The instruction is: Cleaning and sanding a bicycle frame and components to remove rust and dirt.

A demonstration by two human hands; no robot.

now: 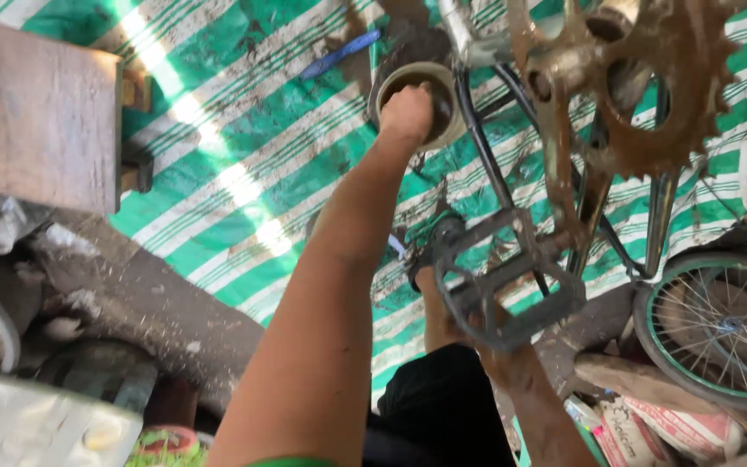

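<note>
Here the left hand (408, 112) dips into a tub (417, 99), fingers hidden, beside a rusty sprocket (650, 86) and pedal (507, 290).

The round tub (419, 93) is cream-coloured outside and dark, dirty inside – it stands upright and open on the green striped sheet, just beside the bicycle's black frame tubes – fingers are dipped into its mouth

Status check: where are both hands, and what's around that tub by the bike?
Left hand dipped into round tub. Right hand hidden behind pedal. Rusty chainring and bike frame close alongside the tub.
</note>
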